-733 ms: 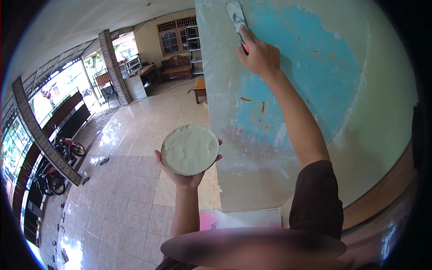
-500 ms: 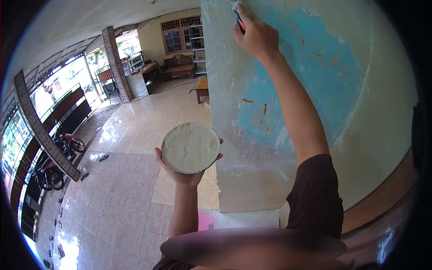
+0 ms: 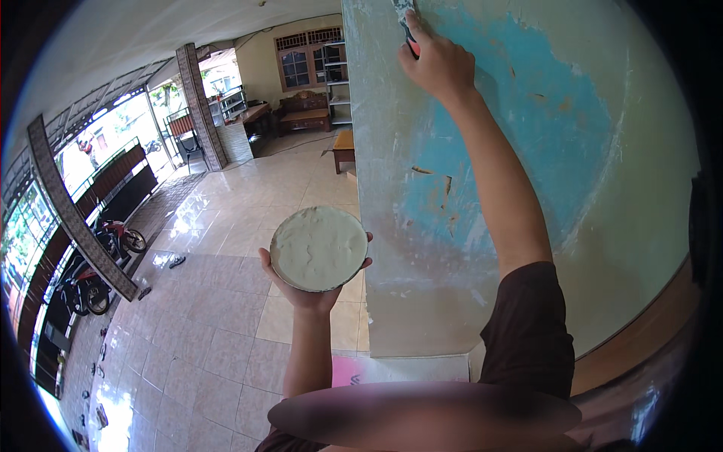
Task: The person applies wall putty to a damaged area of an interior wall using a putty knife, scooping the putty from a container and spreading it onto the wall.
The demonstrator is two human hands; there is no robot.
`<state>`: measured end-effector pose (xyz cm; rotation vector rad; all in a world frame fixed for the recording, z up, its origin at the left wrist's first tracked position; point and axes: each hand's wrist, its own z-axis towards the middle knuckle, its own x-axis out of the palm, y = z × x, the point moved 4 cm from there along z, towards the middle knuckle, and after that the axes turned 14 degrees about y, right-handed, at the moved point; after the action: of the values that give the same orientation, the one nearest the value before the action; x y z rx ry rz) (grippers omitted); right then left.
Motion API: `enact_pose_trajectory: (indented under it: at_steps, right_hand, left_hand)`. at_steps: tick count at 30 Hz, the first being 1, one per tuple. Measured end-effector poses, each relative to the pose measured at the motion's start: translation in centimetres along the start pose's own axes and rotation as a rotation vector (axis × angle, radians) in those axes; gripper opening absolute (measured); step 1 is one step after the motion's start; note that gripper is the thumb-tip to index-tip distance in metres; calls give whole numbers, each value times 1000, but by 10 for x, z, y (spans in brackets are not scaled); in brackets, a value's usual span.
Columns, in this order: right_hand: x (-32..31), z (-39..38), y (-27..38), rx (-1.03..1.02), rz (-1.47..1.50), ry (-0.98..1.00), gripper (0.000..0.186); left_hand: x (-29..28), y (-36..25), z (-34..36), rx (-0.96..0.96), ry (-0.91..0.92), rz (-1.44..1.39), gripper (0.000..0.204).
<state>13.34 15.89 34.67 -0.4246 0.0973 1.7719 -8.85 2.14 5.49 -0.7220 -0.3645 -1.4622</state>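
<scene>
My left hand is wrapped around a round container from below, its fingertips showing at the right rim. Pale, creamy putty fills that container to the brim. High up at the wall, my right hand grips a putty knife with a black and red handle, the index finger stretched along it. The knife's blade reaches the upper edge of the picture, at the wall's left part. On the wall, a large bare turquoise patch shows several brown gouges beside my right forearm.
The wall's corner edge runs down left of my right hand. A pink and white sheet lies at its foot. Farther off on the tiled floor stand a small table, a wooden bench and a shelf. Motorcycles are parked left.
My right hand, with the putty knife, has shifted slightly down and right in the picture. The background has also slid a little to the right. The container stays in my left hand.
</scene>
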Motion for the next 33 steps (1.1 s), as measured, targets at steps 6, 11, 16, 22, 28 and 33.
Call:
enact_pose_trajectory:
  at_steps: [6, 11, 16, 22, 28, 33]
  right_hand:
    - [15, -61, -3, -48, 111, 78, 57]
    - [-3, -19, -9, -56, 41, -34, 56]
    - [11, -48, -10, -68, 63, 6, 54]
    - [2, -32, -13, -109, 97, -106, 55]
    - [15, -49, -13, -60, 46, -15, 56]
    - [5, -39, -10, -143, 129, -123, 55]
  left_hand:
    - [1, -3, -6, -6, -75, 35, 115]
    - [5, 3, -2, -14, -33, 25, 115]
    - [1, 0, -7, -11, -25, 6, 114]
    - [3, 4, -6, -15, -26, 5, 114]
    - [2, 2, -5, -20, -21, -8, 115]
    - [2, 1, -2, -26, -40, 15, 115]
